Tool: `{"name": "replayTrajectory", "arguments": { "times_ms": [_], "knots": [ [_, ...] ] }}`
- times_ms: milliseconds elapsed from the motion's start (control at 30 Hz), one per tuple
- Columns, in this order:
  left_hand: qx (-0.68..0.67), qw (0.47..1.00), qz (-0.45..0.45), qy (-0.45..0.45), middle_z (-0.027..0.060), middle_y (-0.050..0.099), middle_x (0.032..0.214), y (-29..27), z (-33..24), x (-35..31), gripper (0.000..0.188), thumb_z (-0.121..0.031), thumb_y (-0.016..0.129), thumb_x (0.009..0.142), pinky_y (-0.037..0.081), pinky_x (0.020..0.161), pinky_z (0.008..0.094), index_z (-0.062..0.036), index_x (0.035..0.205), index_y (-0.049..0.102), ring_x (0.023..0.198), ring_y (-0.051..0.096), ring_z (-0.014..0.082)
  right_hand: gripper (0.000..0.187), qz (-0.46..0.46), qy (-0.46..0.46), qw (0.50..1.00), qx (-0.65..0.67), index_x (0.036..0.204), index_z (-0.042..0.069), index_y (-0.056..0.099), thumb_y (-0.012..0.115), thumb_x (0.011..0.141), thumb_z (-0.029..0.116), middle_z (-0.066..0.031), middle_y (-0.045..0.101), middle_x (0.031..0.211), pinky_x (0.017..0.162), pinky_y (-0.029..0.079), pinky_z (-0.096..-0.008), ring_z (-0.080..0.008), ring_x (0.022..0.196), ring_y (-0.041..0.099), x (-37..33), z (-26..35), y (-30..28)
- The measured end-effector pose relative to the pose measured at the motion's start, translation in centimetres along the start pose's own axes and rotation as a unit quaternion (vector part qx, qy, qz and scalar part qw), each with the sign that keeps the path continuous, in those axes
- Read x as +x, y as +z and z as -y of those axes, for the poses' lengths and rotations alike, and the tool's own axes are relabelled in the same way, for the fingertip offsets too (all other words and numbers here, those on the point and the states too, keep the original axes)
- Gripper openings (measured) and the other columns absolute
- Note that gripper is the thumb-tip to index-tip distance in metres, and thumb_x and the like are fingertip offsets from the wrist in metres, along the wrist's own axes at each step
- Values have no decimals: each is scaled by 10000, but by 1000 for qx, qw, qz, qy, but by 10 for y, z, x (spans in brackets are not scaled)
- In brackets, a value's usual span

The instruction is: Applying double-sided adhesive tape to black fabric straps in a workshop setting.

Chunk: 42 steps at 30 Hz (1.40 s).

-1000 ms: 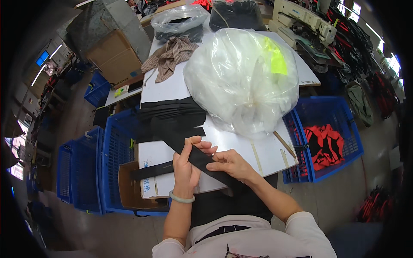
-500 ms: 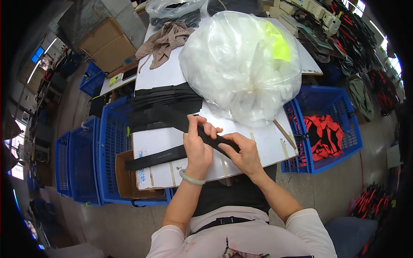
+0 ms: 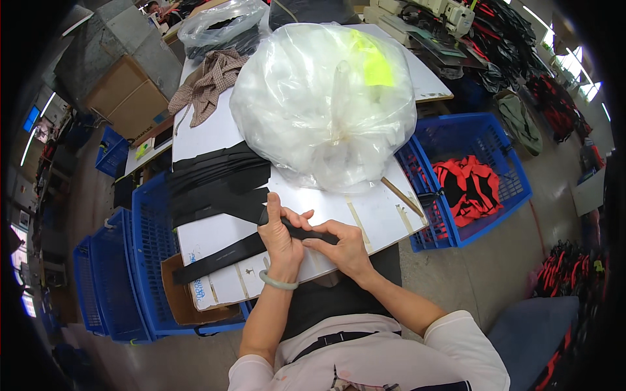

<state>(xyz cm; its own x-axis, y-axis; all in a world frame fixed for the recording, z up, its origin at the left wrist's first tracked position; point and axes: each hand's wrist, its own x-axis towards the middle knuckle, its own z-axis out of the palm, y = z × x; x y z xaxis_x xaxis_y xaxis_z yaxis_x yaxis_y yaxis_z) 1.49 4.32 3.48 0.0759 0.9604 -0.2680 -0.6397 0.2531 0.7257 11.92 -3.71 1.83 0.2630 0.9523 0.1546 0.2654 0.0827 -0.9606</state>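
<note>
Above the near edge of the white table, my left hand (image 3: pixel 282 238) and my right hand (image 3: pixel 344 247) both grip a narrow black fabric strip (image 3: pixel 314 234). Its length between them looks folded or rolled. The left thumb points up, and a pale bangle circles that wrist. Right fingers and thumb pinch the strip's other end. Past my left hand, the strip seems to run back toward a stack of black fabric strips (image 3: pixel 218 166); where one ends and the other begins is hard to tell. Another black strip (image 3: pixel 222 259) lies flat nearer me, overhanging the table's left edge.
A large clear plastic bag (image 3: pixel 313 111) of white material fills the table's middle. Beyond it lies a checked cloth (image 3: pixel 212 81). Blue crates (image 3: pixel 147 260) stand at left, one with a cardboard box (image 3: pixel 175 287). At right, another blue crate (image 3: pixel 515 189) holds red-and-black pieces (image 3: pixel 466 189).
My view has shifted, so the table sits further left and lower. My hands have come closer together on the strip, and less of it shows between them.
</note>
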Motion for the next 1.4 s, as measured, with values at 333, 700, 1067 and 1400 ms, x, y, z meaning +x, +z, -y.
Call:
{"name": "replayTrajectory", "arguments": {
  "times_ms": [333,700,1067,1400],
  "knots": [
    [19,999,-6,-29,44,470,461,-21,-13,-8,439,-439,681,883,570,685,469,-122,663,472,367,508,205,237,-157,86,975,-132,977,-66,665,647,846,131,-179,692,831,609,528,-355,-268,679,689,120,-47,-38],
    [28,997,19,-76,50,468,478,-39,-6,-27,349,-345,636,934,569,667,454,-91,759,472,380,511,217,252,-302,100,934,-160,980,33,638,694,787,183,-150,636,976,766,472,-454,-356,888,621,142,-61,4],
    [20,996,37,-82,38,454,494,-42,-5,-29,322,-319,626,944,567,677,442,-100,772,465,395,503,197,140,-338,-50,908,-243,850,17,641,672,783,136,-149,635,900,723,480,-484,-382,840,629,144,-68,12],
    [-5,996,27,-86,36,458,508,-45,-6,-29,315,-282,641,936,565,646,412,-108,738,469,406,498,182,122,-293,0,948,-125,785,4,628,688,747,103,-137,618,657,631,495,-427,-355,622,615,86,-36,-10]
  ]
}}
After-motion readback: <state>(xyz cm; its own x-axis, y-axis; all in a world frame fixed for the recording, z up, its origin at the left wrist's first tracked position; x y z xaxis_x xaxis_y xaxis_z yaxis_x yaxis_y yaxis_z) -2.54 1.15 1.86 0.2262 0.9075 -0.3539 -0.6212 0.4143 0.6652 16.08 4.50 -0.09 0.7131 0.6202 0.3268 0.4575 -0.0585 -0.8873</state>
